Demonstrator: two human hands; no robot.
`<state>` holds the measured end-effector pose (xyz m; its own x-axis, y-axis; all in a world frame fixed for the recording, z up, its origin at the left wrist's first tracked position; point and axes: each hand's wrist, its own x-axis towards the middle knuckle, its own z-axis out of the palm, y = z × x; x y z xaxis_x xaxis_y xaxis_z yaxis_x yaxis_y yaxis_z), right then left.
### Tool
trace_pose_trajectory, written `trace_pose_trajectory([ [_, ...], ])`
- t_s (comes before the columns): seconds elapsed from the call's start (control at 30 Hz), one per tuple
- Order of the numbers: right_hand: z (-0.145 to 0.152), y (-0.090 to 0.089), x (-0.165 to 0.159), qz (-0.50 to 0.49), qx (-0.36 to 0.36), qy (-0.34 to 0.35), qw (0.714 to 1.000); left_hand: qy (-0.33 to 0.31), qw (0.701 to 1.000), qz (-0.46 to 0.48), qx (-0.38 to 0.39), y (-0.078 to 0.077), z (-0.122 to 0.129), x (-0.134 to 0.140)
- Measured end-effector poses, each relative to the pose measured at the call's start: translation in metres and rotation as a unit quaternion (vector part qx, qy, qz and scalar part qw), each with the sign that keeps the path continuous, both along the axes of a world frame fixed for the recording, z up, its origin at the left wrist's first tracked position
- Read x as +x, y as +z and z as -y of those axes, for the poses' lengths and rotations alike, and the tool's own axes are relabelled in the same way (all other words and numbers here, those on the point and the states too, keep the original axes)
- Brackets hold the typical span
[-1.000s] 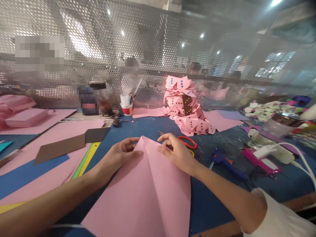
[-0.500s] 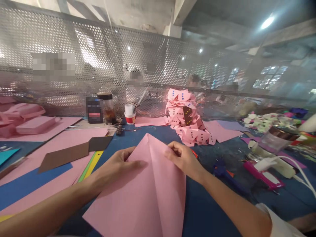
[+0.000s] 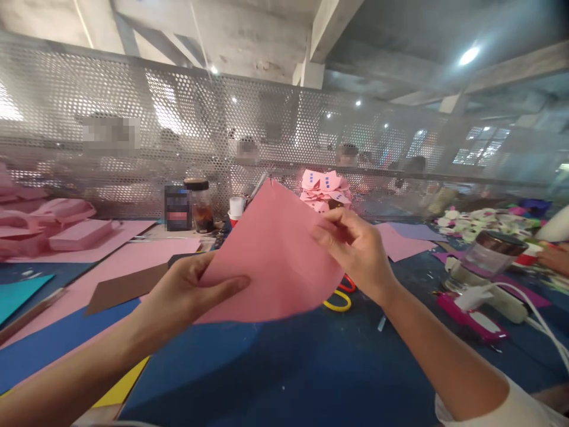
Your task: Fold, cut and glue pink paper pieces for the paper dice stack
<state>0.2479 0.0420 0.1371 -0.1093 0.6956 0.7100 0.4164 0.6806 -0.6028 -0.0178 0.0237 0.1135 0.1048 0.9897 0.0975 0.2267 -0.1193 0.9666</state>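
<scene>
A pink paper sheet is held up in front of me, tilted above the blue table, one corner pointing up and its lower edge bowed. My left hand pinches its left side, thumb on the near face and fingers behind. At the right edge, my right hand grips the sheet between thumb and fingers. Under the sheet's lower right edge show the yellow and red loops of scissors; the rest of them is hidden. Behind the sheet stands a stack of pink dotted paper pieces, partly covered.
Brown card, blue sheets and pink paper lie at left, near folded pink shapes. A lidded jar stands at the back. To the right are a magenta device with white cables and a clear jar. Someone's hand shows at far right.
Both hands have lifted the pink sheet off the table and tipped it up; its crease hardly shows now. The scissor loops have come into view, and the dark blue tool at right is no longer visible.
</scene>
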Motion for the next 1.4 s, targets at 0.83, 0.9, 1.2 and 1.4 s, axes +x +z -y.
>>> trace_pose_trajectory([
  [0.83,-0.006,-0.052,0.033,0.134,0.014,-0.024,0.991,0.117,0.856,-0.233,0.446,-0.02,0.023,-0.019],
  [0.9,-0.009,-0.067,0.041,0.217,-0.039,-0.053,0.974,0.023,0.817,-0.295,0.494,-0.038,0.019,-0.025],
  [1.2,-0.013,-0.117,0.06,0.461,-0.159,-0.2,0.85,-0.169,0.767,-0.446,0.429,-0.102,0.005,-0.033],
  [1.4,-0.014,-0.114,0.057,0.495,-0.173,-0.232,0.819,-0.195,0.774,-0.459,0.39,-0.108,0.003,-0.031],
])
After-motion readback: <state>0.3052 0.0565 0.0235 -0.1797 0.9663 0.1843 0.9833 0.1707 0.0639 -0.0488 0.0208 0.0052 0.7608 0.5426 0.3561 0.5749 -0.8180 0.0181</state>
